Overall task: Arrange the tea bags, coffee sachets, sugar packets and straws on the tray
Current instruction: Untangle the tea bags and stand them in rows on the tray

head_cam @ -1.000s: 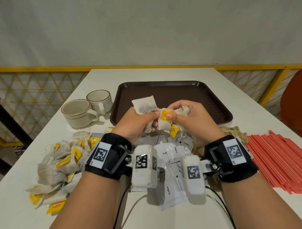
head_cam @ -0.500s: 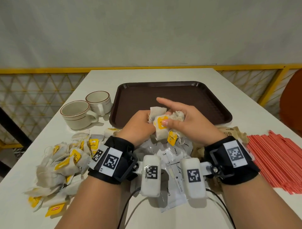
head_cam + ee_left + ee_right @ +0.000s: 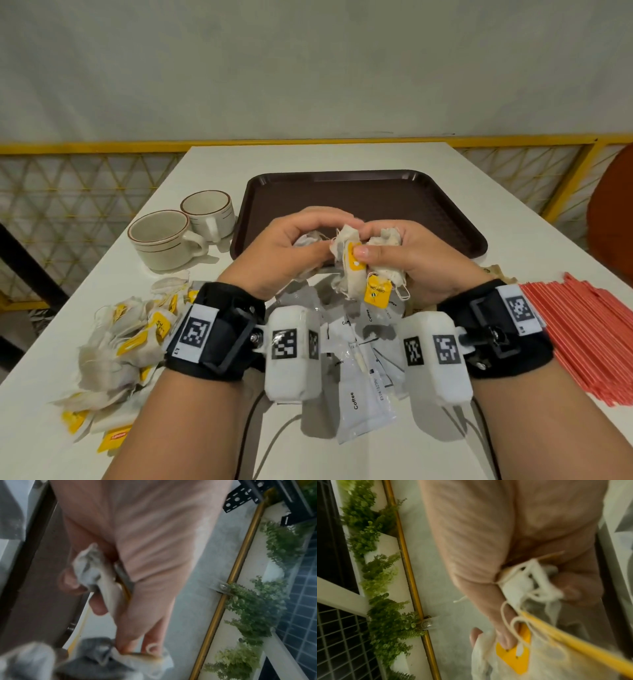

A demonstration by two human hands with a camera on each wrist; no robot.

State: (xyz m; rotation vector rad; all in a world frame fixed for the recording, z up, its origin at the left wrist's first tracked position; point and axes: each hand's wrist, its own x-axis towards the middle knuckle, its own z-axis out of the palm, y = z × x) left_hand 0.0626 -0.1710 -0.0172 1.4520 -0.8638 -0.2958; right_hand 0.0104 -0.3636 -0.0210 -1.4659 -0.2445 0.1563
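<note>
tea bags (image 3: 352, 260) sit bunched between both hands, raised above the near edge of the brown tray (image 3: 455, 219). the right hand (image 3: 414, 260) curls its fingers (image 3: 503, 635) round several bags, thumb pressing a yellow tag (image 3: 376, 293) area against them, one tag dangling below on its string. the left hand (image 3: 284, 250) pinches a crumpled bag (image 3: 92, 568) between thumb and curled fingers (image 3: 68, 580), touching the right hand's bunch. more tea bags lie heaped on the desk (image 3: 342, 455) at left (image 3: 126, 339), coffee sachets (image 3: 359, 383) under the wrists, red straws (image 3: 589, 329) at right, two cups (image 3: 185, 229) beside the tray
</note>
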